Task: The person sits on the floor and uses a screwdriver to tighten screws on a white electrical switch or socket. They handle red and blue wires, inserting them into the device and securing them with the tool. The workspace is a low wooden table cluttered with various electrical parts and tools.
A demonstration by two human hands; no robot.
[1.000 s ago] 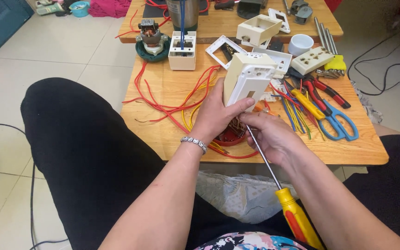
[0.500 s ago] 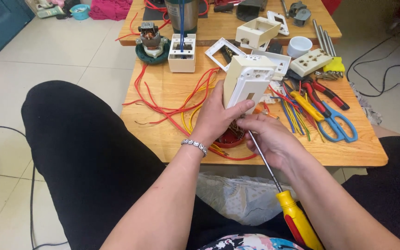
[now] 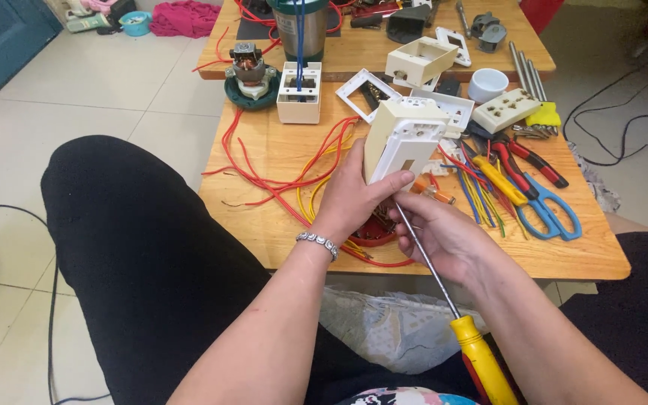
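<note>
Left hand [image 3: 350,199] grips the cream socket box [image 3: 401,141] upright over the near edge of the table [image 3: 279,225], thumb clamped across its lower front, fingers wrapped behind. Right hand [image 3: 444,236] is curled round the shaft of the screwdriver [image 3: 451,307], tip up toward the box's underside, yellow handle down near the lap; whether the tip is seated in a screw is hidden behind the thumb. To do this well, I'd judge: keep the shaft in line with the screw, brace the box against the left palm, push lightly along the axis so the tip doesn't cam out toward the thumb, keep the red wires [image 3: 279,176] clear of the tip. Containers: white cup [image 3: 487,84] at the far side, contents not visible; open cream back box [image 3: 421,61] looks empty; white square box [image 3: 298,94] has blue wires running up out of it; steel tumbler [image 3: 298,26] behind it, inside not visible. Scissors [image 3: 545,210] and pliers [image 3: 526,159] lie right of the box
</note>
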